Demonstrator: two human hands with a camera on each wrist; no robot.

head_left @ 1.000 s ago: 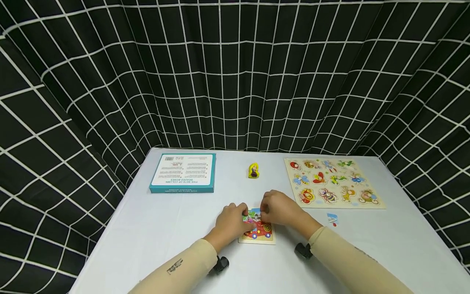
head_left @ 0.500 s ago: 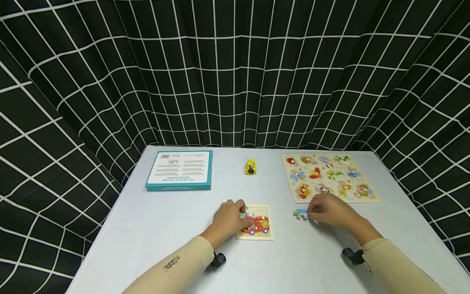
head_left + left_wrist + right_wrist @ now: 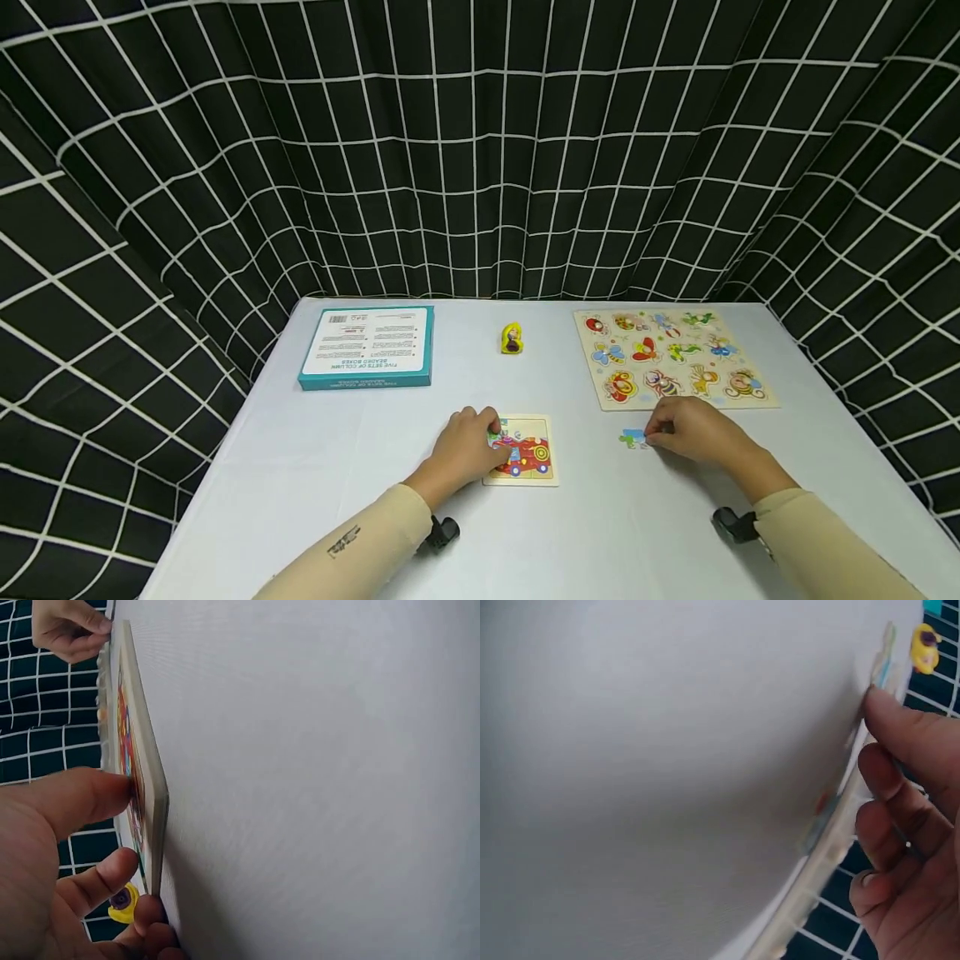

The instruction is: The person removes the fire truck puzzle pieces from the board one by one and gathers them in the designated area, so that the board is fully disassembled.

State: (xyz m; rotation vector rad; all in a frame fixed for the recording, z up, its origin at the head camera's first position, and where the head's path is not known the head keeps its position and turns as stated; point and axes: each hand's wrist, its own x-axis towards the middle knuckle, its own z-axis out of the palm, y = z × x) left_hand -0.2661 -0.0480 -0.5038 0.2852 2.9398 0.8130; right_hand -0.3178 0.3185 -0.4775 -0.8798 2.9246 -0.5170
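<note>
My left hand (image 3: 465, 446) grips the left side of a small square wooden jigsaw board (image 3: 536, 427) showing a red car. Its thumb lies on the picture, and the other fingers are at the board's edge (image 3: 156, 780) in the left wrist view. The board's upper part shows bare cream wood. To the right, my right hand (image 3: 693, 429) pinches the right end of a blue and green jigsaw piece (image 3: 633, 435) close over the table. A second jigsaw piece (image 3: 821, 817), with a red spot, lies below that hand in the right wrist view; the hand hides it from the head view.
An insect puzzle board (image 3: 675, 358) lies at the back right, just beyond my right hand. A teal and white box (image 3: 367, 346) sits at the back left. Between them stands a small yellow figure (image 3: 512, 339). A black gridded curtain (image 3: 480, 167) surrounds the white table (image 3: 360, 433).
My right hand has left the car board and moved right with the blue and green piece, lifting it out of the upper part. The left hand stays on the board.
</note>
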